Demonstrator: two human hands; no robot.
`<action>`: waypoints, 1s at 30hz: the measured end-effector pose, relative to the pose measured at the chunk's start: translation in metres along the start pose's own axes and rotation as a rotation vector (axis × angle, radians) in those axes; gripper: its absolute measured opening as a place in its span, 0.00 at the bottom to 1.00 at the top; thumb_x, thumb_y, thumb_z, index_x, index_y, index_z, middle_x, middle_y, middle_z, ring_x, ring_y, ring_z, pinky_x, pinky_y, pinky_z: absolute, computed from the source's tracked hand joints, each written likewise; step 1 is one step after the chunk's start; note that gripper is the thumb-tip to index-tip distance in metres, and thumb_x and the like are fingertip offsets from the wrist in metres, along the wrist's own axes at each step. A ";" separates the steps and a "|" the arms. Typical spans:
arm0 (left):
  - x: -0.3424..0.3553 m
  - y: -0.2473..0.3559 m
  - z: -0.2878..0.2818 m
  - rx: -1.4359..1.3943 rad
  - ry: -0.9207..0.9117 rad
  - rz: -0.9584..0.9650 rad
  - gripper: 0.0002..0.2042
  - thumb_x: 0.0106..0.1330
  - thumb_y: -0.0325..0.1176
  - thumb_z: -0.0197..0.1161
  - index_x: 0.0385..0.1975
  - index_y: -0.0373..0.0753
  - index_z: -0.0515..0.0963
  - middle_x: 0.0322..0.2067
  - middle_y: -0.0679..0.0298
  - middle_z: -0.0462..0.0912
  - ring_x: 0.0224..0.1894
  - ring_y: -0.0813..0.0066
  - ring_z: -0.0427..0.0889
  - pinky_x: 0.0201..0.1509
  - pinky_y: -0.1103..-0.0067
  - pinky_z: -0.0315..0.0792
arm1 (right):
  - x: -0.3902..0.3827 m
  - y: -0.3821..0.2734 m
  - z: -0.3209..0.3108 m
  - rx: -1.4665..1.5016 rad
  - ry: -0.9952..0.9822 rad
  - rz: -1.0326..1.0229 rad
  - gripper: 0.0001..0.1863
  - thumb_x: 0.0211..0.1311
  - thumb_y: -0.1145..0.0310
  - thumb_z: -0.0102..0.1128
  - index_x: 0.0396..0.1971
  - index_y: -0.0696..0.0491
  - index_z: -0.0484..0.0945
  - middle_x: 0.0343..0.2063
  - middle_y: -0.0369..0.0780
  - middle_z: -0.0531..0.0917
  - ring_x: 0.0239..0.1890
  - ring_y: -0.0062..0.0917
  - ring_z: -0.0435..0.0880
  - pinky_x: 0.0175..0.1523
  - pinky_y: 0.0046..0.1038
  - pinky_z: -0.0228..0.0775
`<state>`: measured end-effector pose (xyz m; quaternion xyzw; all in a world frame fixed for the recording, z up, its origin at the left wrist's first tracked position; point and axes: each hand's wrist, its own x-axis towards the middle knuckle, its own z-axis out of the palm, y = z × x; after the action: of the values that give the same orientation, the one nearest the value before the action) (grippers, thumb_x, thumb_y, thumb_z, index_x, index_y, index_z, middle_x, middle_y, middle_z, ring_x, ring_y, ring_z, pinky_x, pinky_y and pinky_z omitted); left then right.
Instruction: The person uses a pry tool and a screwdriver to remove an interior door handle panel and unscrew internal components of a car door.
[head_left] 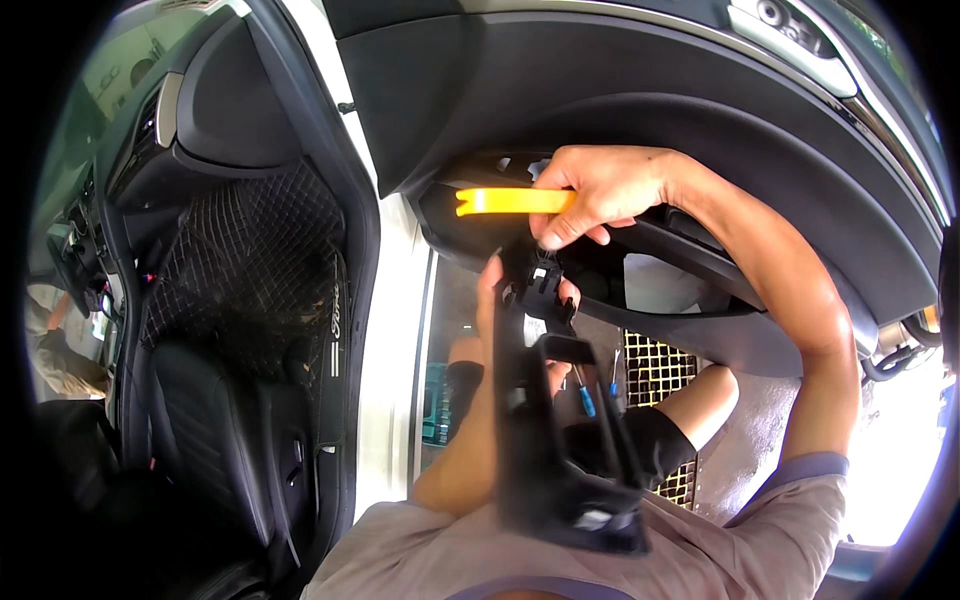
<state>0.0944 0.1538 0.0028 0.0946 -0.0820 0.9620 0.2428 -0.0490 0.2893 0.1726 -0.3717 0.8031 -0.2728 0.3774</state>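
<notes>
A long black plastic trim panel (515,400) with a rectangular opening is tilted in front of my chest, its near end blurred. My left hand (489,300) is closed around its far part, fingers showing on both sides. A yellow trim pry tool (510,201) with a notched tip lies in my right hand (605,190), pointing left. The thumb and fingertips of that hand reach down to the panel's far end, by a small black clip-like part (543,275). Whether they pinch this part is hard to see. Beyond is the black car door panel (600,125).
Two blue-handled screwdrivers (587,402) show below, near a yellow floor grating (655,365). Left of me are the white door sill (390,380) and a black car seat (205,430). A teal tool case (436,400) is on the floor. A person (65,355) shows at far left.
</notes>
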 end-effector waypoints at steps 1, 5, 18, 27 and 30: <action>0.001 -0.001 0.003 0.030 0.048 0.045 0.34 0.75 0.63 0.48 0.55 0.31 0.76 0.44 0.46 0.85 0.54 0.59 0.85 0.35 0.72 0.85 | -0.001 -0.001 0.002 -0.039 0.004 -0.001 0.13 0.62 0.63 0.73 0.36 0.58 0.85 0.19 0.33 0.78 0.17 0.17 0.76 0.18 0.22 0.61; -0.005 -0.012 0.022 0.258 0.323 0.151 0.34 0.72 0.66 0.51 0.54 0.36 0.76 0.43 0.56 0.84 0.49 0.63 0.85 0.34 0.74 0.83 | -0.009 -0.014 0.015 -0.183 0.076 0.095 0.13 0.64 0.63 0.68 0.34 0.60 0.85 0.21 0.38 0.82 0.19 0.23 0.80 0.28 0.32 0.70; -0.023 0.010 -0.055 1.579 0.490 1.001 0.35 0.61 0.30 0.70 0.69 0.35 0.64 0.61 0.52 0.72 0.28 0.82 0.76 0.31 0.87 0.68 | -0.009 0.001 0.020 0.041 0.187 -0.052 0.07 0.58 0.72 0.66 0.30 0.61 0.84 0.18 0.39 0.80 0.18 0.20 0.79 0.20 0.25 0.62; 0.022 0.031 -0.048 2.520 0.089 1.850 0.50 0.56 0.51 0.80 0.73 0.40 0.56 0.65 0.38 0.64 0.63 0.37 0.74 0.57 0.55 0.80 | -0.006 0.000 0.019 0.094 0.165 -0.004 0.06 0.55 0.74 0.65 0.29 0.61 0.82 0.17 0.37 0.78 0.15 0.19 0.77 0.18 0.23 0.63; 0.027 0.047 -0.062 2.456 -0.026 1.936 0.46 0.55 0.53 0.79 0.68 0.39 0.60 0.62 0.41 0.68 0.61 0.37 0.76 0.56 0.56 0.81 | -0.007 0.006 0.017 0.198 0.186 -0.035 0.05 0.54 0.75 0.63 0.29 0.61 0.81 0.21 0.37 0.80 0.17 0.20 0.78 0.18 0.22 0.62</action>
<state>0.0393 0.1377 -0.0567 0.1484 0.6943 0.2207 -0.6687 -0.0347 0.2957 0.1617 -0.3195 0.7971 -0.3906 0.3316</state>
